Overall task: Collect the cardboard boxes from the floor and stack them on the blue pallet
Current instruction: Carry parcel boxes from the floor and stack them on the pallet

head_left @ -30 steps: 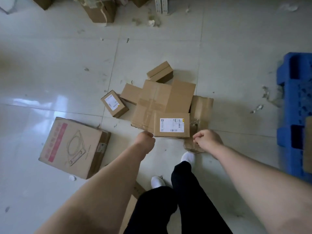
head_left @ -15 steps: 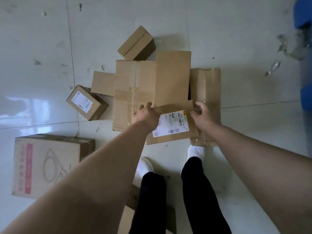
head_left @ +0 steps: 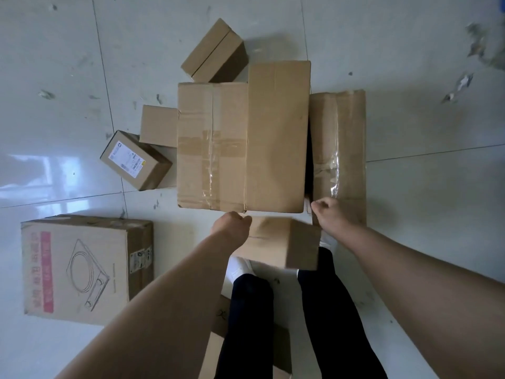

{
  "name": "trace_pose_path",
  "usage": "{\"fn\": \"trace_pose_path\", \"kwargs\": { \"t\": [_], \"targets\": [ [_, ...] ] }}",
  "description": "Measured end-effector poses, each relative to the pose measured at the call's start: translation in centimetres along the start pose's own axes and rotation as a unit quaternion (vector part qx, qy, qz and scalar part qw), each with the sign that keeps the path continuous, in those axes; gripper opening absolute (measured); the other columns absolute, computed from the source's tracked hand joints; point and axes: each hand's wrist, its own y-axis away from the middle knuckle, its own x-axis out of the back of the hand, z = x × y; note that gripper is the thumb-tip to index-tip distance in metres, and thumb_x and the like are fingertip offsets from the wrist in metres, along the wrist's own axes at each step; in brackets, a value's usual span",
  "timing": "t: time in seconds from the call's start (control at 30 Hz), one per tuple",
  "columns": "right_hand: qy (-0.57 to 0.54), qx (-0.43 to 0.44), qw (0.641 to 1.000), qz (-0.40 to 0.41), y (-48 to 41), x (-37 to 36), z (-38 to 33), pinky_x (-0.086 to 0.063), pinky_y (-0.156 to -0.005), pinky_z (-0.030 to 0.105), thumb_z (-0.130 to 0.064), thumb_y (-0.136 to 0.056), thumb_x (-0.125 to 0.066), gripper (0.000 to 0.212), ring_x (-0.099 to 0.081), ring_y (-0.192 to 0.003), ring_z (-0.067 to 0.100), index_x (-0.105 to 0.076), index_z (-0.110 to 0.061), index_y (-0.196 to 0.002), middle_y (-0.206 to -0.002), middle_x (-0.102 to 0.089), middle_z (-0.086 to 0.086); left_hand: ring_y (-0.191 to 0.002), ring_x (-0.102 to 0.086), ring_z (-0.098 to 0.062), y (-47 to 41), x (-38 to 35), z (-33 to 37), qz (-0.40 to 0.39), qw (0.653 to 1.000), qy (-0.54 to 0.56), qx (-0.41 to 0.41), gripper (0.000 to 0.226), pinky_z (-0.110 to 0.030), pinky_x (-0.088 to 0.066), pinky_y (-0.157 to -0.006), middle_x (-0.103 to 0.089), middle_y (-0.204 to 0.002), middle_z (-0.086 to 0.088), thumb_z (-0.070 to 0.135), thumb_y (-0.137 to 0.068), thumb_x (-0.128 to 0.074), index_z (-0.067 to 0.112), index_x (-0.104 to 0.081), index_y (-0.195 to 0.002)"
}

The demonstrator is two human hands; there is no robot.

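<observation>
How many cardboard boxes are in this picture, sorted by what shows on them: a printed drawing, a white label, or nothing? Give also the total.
Box with printed drawing: 1
Box with white label: 1
Plain boxes: 6, including the held box gripped by left hand and right hand
Total: 8, leaving out the half-hidden cardboard behind the legs

Single head view, steeply downward (close) over the floor [head_left: 410, 64]
</observation>
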Motion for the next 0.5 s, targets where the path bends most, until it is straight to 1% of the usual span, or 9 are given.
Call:
{"fn": "trace_pose_path", "kwargs": {
  "t": [0.07, 0.1, 0.13, 0.17, 0.23, 0.3, 0.37, 0.43, 0.5],
  "targets": [
    [0.027, 0.021, 0.999, 0.019, -1.2, -0.1, 0.6, -0.05, -0.091, 0.042, -0.026, -0.089, -0.052, 0.009, -0.062, -0.104, 0.034, -0.06, -0.026, -0.086, -0.102, -0.067, 0.01, -0.101, -0.058, -0.035, -0.5, -0.1, 0.9, 0.013, 1.0, 0.027, -0.005, 0.032, -0.033, -0.046, -0.081, -0.063, -0.107, -0.018, 0.028, -0.096, -0.043, 0.003, -0.06, -0.109],
    [0.064, 0.037, 0.997, 0.032, -1.3, 0.2, 0.6, -0.048, -0.095, 0.042, -0.024, -0.09, -0.052, 0.016, -0.059, -0.112, 0.032, -0.064, -0.025, -0.1, -0.113, -0.065, 0.008, -0.107, -0.057, -0.034, -0.8, 0.0, 1.5, 0.022, 0.999, 0.047, -0.008, 0.035, -0.034, -0.046, -0.085, -0.062, -0.116, -0.016, 0.028, -0.096, -0.045, 0.005, -0.058, -0.119],
    [0.112, 0.056, 0.991, 0.041, -1.5, 0.5, 0.5, -0.045, -0.099, 0.04, -0.022, -0.09, -0.051, 0.029, -0.054, -0.121, 0.03, -0.062, -0.022, -0.117, -0.125, -0.06, 0.006, -0.112, -0.056, -0.033, -1.3, 0.0, 2.2, 0.03, 0.998, 0.062, -0.007, 0.039, -0.034, -0.045, -0.089, -0.06, -0.123, -0.014, 0.028, -0.096, -0.046, 0.008, -0.054, -0.128],
    [0.168, 0.085, 0.981, 0.051, -1.5, 0.9, 0.4, -0.042, -0.102, 0.038, -0.02, -0.09, -0.051, 0.041, -0.047, -0.129, 0.028, -0.054, -0.02, -0.131, -0.138, -0.052, 0.005, -0.116, -0.054, -0.033, -1.9, -0.1, 2.9, 0.039, 0.997, 0.068, -0.011, 0.044, -0.034, -0.045, -0.094, -0.057, -0.129, -0.012, 0.029, -0.096, -0.046, 0.011, -0.048, -0.136],
    [0.253, 0.13, 0.956, 0.064, -2.4, 1.0, 1.0, -0.038, -0.104, 0.038, -0.015, -0.089, -0.051, 0.059, -0.03, -0.141, 0.024, -0.036, -0.021, -0.145, -0.156, -0.027, 0.002, -0.121, -0.052, -0.032, -3.2, -0.2, 4.2, 0.064, 0.995, 0.071, -0.028, 0.05, -0.036, -0.044, -0.099, -0.053, -0.136, -0.01, 0.029, -0.096, -0.047, 0.016, -0.039, -0.143],
    [0.294, 0.136, 0.945, 0.036, -3.6, 0.6, 1.9, -0.035, -0.105, 0.04, -0.014, -0.088, -0.052, 0.073, -0.014, -0.147, 0.023, -0.018, -0.023, -0.151, -0.161, -0.006, -0.001, -0.117, -0.055, -0.034, -4.5, -0.3, 5.3, 0.091, 0.992, 0.076, -0.041, 0.05, -0.034, -0.045, -0.094, -0.05, -0.136, -0.008, 0.025, -0.094, -0.048, 0.018, -0.037, -0.142],
    [0.317, 0.116, 0.941, 0.014, -4.6, 0.0, 2.7, -0.03, -0.109, 0.042, -0.017, -0.09, -0.05, 0.077, 0.001, -0.149, 0.022, -0.006, -0.023, -0.153, -0.162, 0.008, -0.001, -0.112, -0.056, -0.036, -5.8, -0.6, 6.0, 0.105, 0.99, 0.089, -0.038, 0.053, -0.041, -0.049, -0.094, -0.049, -0.132, -0.008, 0.025, -0.09, -0.05, 0.019, -0.036, -0.141],
    [0.311, 0.103, 0.944, 0.036, -5.5, -0.4, 3.1, -0.029, -0.111, 0.043, -0.019, -0.092, -0.048, 0.074, 0.004, -0.149, 0.023, -0.007, -0.019, -0.153, -0.162, 0.006, 0.0, -0.114, -0.053, -0.035, -6.9, -0.9, 6.5, 0.109, 0.987, 0.114, -0.016, 0.057, -0.051, -0.05, -0.093, -0.049, -0.127, -0.006, 0.029, -0.082, -0.058, 0.018, -0.039, -0.134],
    [0.277, 0.091, 0.952, 0.095, -5.9, -0.3, 2.8, -0.03, -0.111, 0.043, -0.021, -0.092, -0.05, 0.065, -0.009, -0.147, 0.03, -0.021, -0.017, -0.149, -0.16, -0.01, 0.005, -0.113, -0.053, -0.034, -7.9, -1.3, 6.7, 0.122, 0.984, 0.133, 0.001, 0.054, -0.052, -0.049, -0.093, -0.053, -0.124, -0.007, 0.032, -0.079, -0.063, 0.015, -0.044, -0.126]
  ]
}}
